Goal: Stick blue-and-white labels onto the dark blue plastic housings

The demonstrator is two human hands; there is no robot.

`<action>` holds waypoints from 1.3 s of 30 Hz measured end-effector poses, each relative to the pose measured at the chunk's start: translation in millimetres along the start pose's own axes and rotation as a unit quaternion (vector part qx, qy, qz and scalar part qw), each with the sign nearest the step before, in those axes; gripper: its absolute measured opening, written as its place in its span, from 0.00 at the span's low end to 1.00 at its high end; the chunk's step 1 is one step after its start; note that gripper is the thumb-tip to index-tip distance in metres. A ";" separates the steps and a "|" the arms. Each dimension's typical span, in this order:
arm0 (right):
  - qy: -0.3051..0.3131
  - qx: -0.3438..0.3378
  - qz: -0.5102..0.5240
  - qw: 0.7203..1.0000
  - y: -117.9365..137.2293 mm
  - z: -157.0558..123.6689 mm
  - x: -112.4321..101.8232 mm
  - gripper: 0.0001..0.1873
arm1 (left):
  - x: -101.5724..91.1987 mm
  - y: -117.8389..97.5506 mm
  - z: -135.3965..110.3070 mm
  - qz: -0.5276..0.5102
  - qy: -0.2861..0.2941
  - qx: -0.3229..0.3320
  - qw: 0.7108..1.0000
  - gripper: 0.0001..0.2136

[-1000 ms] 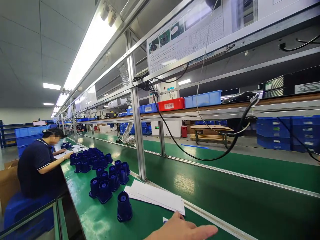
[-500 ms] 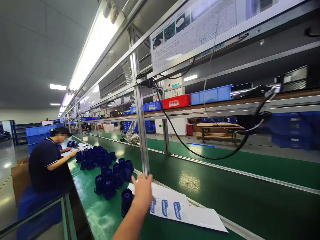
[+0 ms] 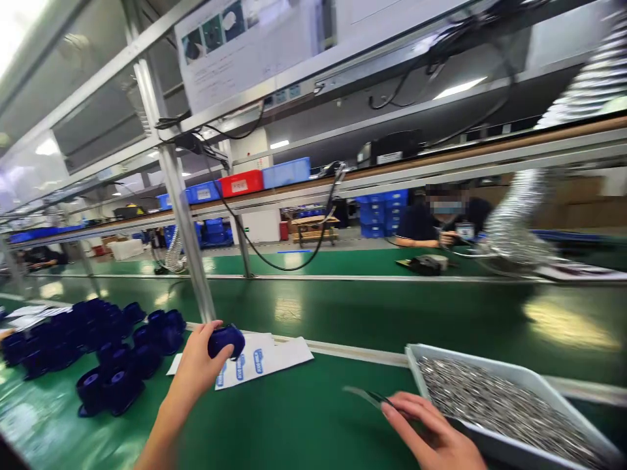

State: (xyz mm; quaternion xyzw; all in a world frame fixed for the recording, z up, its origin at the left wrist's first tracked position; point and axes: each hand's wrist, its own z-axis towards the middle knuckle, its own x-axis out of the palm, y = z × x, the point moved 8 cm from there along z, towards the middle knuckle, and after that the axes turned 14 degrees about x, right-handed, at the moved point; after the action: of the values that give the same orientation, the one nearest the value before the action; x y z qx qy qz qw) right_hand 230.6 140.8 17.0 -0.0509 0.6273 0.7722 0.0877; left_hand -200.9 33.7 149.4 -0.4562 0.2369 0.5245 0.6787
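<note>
Blue part (image 3: 231,335) held in left grip (image 3: 200,365): fingers curled round the far side, thumb laid across the near side, no gap seen. Long axis can't be told; blurred and half covered. Label sheets (image 3: 289,356) seen at four o'clock from it; contact can't be told. Right grip (image 3: 435,434) set well apart; from there the part lies at about ten o'clock. Thin curved item (image 3: 360,393), kind unclear, pinched by right thumb and fingers, tip directed roughly at ten. Tray (image 3: 529,378) placed at three, just beside, metal pieces (image 3: 494,398) heaped inside. More blue parts (image 3: 117,388) grouped on the table (image 3: 294,424) at nine from left grip.
</note>
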 end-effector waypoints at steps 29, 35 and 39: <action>0.358 0.083 -0.028 0.930 41.8 -70.0 35.6 0.76 | 203.6 -151.8 -99.4 -0.625 0.087 0.113 0.767 0.40; 0.315 0.056 0.019 0.947 36.4 -61.6 37.6 0.57 | 188.5 -155.9 -97.3 -0.609 0.060 0.123 0.781 0.43; 0.272 0.027 0.028 0.962 33.5 -55.8 34.5 0.47 | 192.9 -147.5 -96.9 -0.590 0.065 0.193 0.781 0.41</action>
State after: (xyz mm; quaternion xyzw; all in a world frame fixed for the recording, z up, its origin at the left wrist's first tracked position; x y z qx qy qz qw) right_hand 188.4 82.2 31.0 -0.2388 0.6495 0.7140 -0.1065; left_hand 16.3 40.3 4.1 -0.3992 0.0608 -0.0660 0.9125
